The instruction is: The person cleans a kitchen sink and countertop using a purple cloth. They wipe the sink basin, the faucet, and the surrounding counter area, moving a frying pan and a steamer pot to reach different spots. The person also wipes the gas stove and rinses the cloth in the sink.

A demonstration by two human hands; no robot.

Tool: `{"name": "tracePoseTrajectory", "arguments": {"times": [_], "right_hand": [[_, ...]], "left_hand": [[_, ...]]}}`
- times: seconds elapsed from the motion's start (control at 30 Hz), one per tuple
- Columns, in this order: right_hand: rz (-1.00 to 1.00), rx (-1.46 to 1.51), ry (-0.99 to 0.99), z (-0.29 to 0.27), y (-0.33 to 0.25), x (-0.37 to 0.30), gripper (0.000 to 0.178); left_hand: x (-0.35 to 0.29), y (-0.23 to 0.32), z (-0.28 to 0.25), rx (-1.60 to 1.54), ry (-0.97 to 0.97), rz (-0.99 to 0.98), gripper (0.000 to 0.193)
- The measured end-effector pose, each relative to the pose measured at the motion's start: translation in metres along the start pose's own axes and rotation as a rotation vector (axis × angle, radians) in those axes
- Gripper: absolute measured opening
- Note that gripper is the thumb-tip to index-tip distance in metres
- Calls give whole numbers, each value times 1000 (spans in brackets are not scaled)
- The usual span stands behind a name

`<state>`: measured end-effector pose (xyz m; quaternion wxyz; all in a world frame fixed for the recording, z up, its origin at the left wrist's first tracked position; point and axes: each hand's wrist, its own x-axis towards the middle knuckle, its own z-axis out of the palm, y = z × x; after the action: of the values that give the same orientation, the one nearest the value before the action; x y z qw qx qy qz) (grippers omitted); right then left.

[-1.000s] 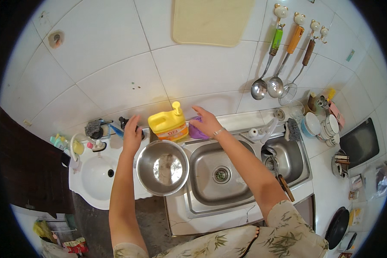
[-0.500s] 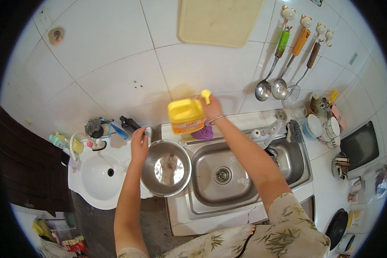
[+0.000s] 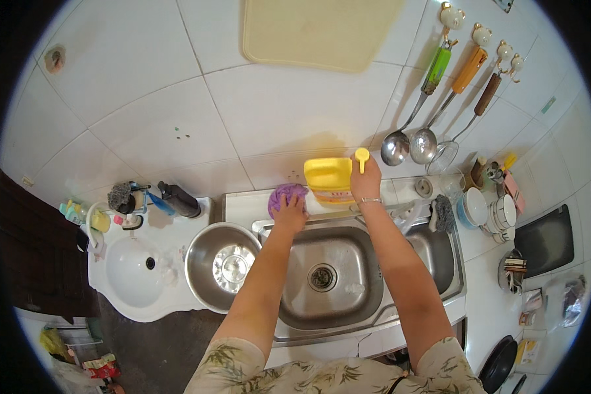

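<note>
My right hand [image 3: 366, 182] grips a yellow dish-soap bottle [image 3: 328, 177] and holds it lifted above the back rim of the steel sink [image 3: 322, 276], its yellow cap toward the wall. My left hand [image 3: 289, 214] rests on a purple scrubbing sponge [image 3: 284, 196] that lies on the ledge behind the sink, just left of the bottle. Both forearms reach across the sink basin.
A steel bowl [image 3: 222, 265] sits left of the sink beside a white washbasin [image 3: 134, 272]. Ladles and a strainer [image 3: 414, 141] hang on the tiled wall. Stacked bowls [image 3: 486, 210] and a dark pan [image 3: 545, 240] stand at the right. A cutting board [image 3: 318, 29] hangs above.
My right hand lifted the yellow bottle off the ledge. My left hand left the steel bowl's rim and moved right onto the purple sponge.
</note>
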<state>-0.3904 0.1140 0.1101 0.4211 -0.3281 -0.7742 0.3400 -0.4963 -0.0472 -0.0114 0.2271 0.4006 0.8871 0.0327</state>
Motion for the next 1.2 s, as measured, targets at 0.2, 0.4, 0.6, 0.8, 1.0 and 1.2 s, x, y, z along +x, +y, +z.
{"name": "tracePoseTrajectory", "arguments": {"times": [0.2,0.4,0.6,0.8,1.0,1.2], "right_hand": [[182,197,62,39,14,-4,17],[232,277,63,42,28,-11,45],[290,138,-7,23,10,-41,71],[363,252,-104,5,21,-99,65],[249,214,-98,23,56,-147,54],[-115,13,-440,77,66,-162,53]], "left_hand": [[14,-72,3,15,-55,-281,80],[14,-111,-41,78,-191,-262,80],[-18,-174,-82,-498,60,-45,47],[-155,-243,-46,-608,527,-74,49],[-225,-275,-2,-983,377,-271,37],[-281,-295,-2,-1036,473,-355,30]]}}
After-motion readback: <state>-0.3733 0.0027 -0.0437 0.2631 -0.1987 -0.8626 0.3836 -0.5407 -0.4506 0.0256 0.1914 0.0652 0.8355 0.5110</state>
